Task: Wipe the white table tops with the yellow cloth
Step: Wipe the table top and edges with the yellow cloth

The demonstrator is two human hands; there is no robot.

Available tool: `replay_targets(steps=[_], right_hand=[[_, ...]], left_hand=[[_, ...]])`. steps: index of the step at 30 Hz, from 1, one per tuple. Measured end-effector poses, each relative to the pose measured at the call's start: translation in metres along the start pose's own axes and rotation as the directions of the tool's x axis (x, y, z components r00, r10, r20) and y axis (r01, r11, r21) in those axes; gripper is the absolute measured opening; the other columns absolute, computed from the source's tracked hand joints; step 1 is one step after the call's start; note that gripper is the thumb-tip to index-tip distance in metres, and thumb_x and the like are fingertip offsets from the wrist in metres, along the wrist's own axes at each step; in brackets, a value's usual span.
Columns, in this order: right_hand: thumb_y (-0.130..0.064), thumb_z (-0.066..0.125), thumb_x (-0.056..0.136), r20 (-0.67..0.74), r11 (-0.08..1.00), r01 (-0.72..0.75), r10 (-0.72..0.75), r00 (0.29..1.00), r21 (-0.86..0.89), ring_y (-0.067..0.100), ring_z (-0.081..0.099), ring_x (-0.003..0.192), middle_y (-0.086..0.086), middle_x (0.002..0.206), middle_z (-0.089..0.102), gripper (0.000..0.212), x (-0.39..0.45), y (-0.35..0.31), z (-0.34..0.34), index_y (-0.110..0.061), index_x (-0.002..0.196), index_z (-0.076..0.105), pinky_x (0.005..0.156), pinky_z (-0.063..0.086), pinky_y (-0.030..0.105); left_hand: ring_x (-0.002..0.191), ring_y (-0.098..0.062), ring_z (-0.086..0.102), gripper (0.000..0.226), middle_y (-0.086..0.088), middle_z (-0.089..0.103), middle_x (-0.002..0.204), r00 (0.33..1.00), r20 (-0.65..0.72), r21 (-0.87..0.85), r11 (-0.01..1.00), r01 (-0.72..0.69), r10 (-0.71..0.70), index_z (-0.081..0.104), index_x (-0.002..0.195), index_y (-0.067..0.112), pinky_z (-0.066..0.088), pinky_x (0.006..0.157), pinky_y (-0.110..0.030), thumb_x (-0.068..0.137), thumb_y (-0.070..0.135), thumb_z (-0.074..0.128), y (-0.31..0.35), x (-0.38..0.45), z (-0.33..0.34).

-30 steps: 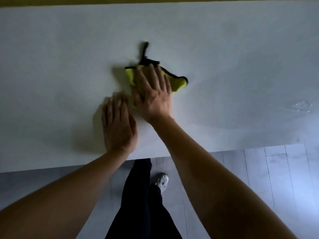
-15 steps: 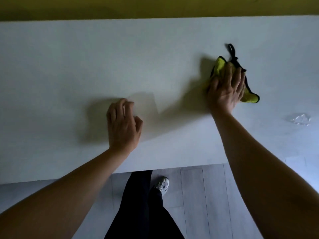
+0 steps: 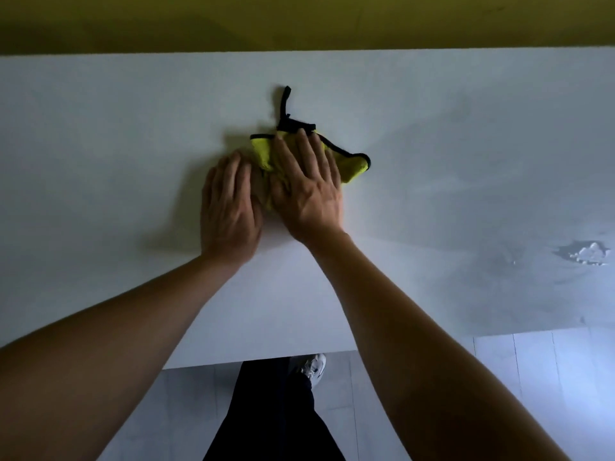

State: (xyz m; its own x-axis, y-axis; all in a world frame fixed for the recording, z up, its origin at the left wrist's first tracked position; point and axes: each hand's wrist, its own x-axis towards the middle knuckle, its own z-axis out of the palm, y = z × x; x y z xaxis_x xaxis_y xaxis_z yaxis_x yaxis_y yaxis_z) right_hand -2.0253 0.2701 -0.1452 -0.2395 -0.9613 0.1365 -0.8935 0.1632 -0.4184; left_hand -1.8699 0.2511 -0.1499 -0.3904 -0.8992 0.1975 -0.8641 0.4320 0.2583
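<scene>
Nearest the camera, dark trousers (image 3: 276, 414) and a pale shoe (image 3: 312, 369) stand on grey floorboards (image 3: 539, 371) at the near edge of the white table top (image 3: 100, 144). Further in, the left hand (image 3: 229, 207) lies flat on the surface, fingers straight, holding nothing, just beside the cloth. The right hand (image 3: 307, 188) presses the yellow cloth (image 3: 349, 166) down with spread, straight fingers. A black loop (image 3: 285, 101) trails beyond it. A wet patch (image 3: 585, 252) lies far right. A yellow wall (image 3: 299, 21) stands behind.
</scene>
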Motion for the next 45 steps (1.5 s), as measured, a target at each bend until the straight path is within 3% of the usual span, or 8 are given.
replay_targets(steps=[5, 9, 15, 21, 28, 33, 39, 45], right_hand=[[-0.042, 0.046, 0.099, -0.213, 0.956, -0.281, 0.259, 0.942, -0.081, 0.034, 0.039, 0.141, 0.014, 0.153, 0.045, 0.052, 0.035, 0.083, -0.026, -0.022, 0.147, 0.050, 0.117, 0.029, 0.046], [-0.049, 0.036, 0.100, -0.196, 0.855, -0.508, 0.483, 0.853, -0.105, 0.029, 0.022, 0.151, 0.008, 0.163, 0.029, 0.061, 0.057, 0.151, -0.061, -0.027, 0.156, 0.034, 0.123, 0.018, 0.043], [-0.052, 0.033, 0.100, -0.247, 0.758, -0.650, 0.621, 0.744, -0.054, 0.024, 0.011, 0.154, 0.003, 0.167, 0.019, 0.061, 0.072, 0.132, -0.051, -0.033, 0.158, 0.027, 0.124, 0.009, 0.043], [-0.047, 0.040, 0.097, -0.138, 0.957, -0.283, 0.272, 0.952, -0.068, 0.034, 0.025, 0.150, 0.013, 0.161, 0.033, 0.060, 0.098, 0.027, 0.001, -0.026, 0.153, 0.041, 0.122, 0.018, 0.047], [-0.051, 0.037, 0.100, -0.039, 0.992, -0.111, 0.109, 0.993, -0.059, 0.026, 0.021, 0.153, 0.007, 0.163, 0.030, 0.058, 0.111, 0.004, 0.014, -0.029, 0.154, 0.038, 0.123, 0.019, 0.043], [-0.048, 0.040, 0.098, -0.269, 0.894, -0.420, 0.371, 0.889, -0.154, 0.032, 0.035, 0.146, 0.010, 0.156, 0.042, 0.057, 0.136, 0.109, -0.021, -0.024, 0.150, 0.046, 0.119, 0.028, 0.045], [-0.053, 0.027, 0.101, -0.254, 0.686, -0.727, 0.697, 0.670, -0.033, 0.025, 0.007, 0.155, 0.005, 0.168, 0.015, 0.063, 0.155, 0.135, -0.035, -0.030, 0.159, 0.021, 0.125, 0.004, 0.042], [-0.042, 0.049, 0.097, -0.177, 0.983, -0.165, 0.149, 0.973, -0.077, 0.037, 0.036, 0.145, 0.016, 0.152, 0.047, 0.054, 0.166, 0.019, 0.020, -0.019, 0.145, 0.053, 0.118, 0.026, 0.048]], left_hand=[[0.157, -0.036, 0.027, 0.063, -0.017, 0.030, 0.169, 0.996, 0.082, 0.020, 1.000, 0.018, -0.020, 0.035, 0.161, 0.006, 0.018, 0.130, -0.047, 0.100, 0.022, 0.037, -0.005, 0.042, -0.002], [0.160, -0.034, 0.020, 0.068, -0.014, 0.022, 0.173, 0.990, 0.135, 0.046, 0.998, 0.039, -0.044, 0.025, 0.165, 0.009, 0.010, 0.131, -0.044, 0.101, 0.029, 0.031, -0.012, 0.073, 0.003], [0.161, -0.032, 0.014, 0.067, -0.013, 0.017, 0.174, 0.989, 0.135, 0.048, 0.997, 0.053, -0.059, 0.022, 0.166, 0.009, 0.008, 0.132, -0.045, 0.102, 0.029, 0.030, -0.010, 0.074, 0.004], [0.161, -0.034, 0.015, 0.066, -0.016, 0.019, 0.173, 0.990, 0.134, 0.042, 0.999, 0.030, -0.035, 0.024, 0.165, 0.007, 0.008, 0.132, -0.046, 0.103, 0.026, 0.037, -0.011, 0.075, 0.003], [0.159, -0.036, 0.021, 0.064, -0.018, 0.024, 0.171, 0.991, 0.131, 0.090, 0.996, 0.013, -0.024, 0.027, 0.163, 0.004, 0.013, 0.131, -0.047, 0.104, 0.024, 0.037, -0.015, 0.078, 0.003], [0.161, -0.033, 0.013, 0.069, -0.015, 0.017, 0.174, 0.986, 0.164, 0.048, 0.998, 0.033, -0.041, 0.019, 0.166, 0.007, 0.006, 0.132, -0.045, 0.102, 0.025, 0.036, -0.014, 0.080, 0.001], [0.161, -0.035, 0.013, 0.068, -0.017, 0.016, 0.174, 0.985, 0.170, 0.055, 0.998, 0.026, -0.035, 0.018, 0.166, 0.005, 0.007, 0.132, -0.047, 0.103, 0.026, 0.035, -0.012, 0.080, 0.003], [0.160, -0.037, 0.019, 0.067, -0.018, 0.023, 0.172, 0.987, 0.155, 0.059, 0.998, 0.028, -0.037, 0.023, 0.165, 0.004, 0.010, 0.132, -0.047, 0.103, 0.025, 0.037, -0.013, 0.080, 0.004]])
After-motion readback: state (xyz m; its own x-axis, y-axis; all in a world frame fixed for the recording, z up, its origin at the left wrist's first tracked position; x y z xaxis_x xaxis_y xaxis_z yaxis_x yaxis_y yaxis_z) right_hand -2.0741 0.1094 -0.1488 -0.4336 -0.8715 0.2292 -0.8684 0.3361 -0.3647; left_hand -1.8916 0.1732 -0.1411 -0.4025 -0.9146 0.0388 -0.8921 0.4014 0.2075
